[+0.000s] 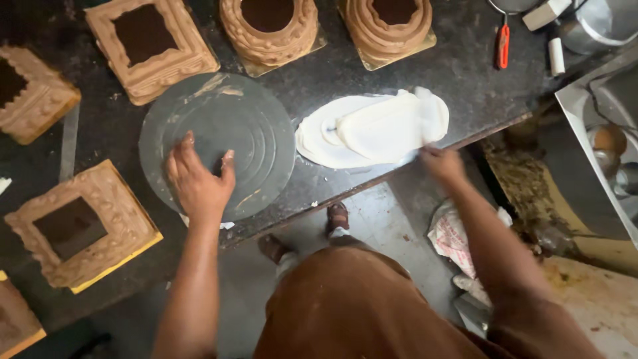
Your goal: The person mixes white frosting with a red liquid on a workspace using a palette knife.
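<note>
My left hand [198, 181] lies spread, fingers apart and palm down, on the near part of the round grey turntable [218, 145], which sits flat on the dark worktop [465, 73] close to its front edge. My right hand [440, 163] reaches out at the worktop's edge, fingers closed against the near right rim of a folded white sheet of icing [372, 127]; whether they pinch it or only press on it I cannot tell. The sheet lies just right of the turntable, apart from it. To the left sit square brown cakes with hollow dark centres [78, 225], one more behind the turntable [150, 45]. Farther back stand two round brown cakes on gold boards [269, 28], and at the far right a red-handled tool [503, 45].
</note>
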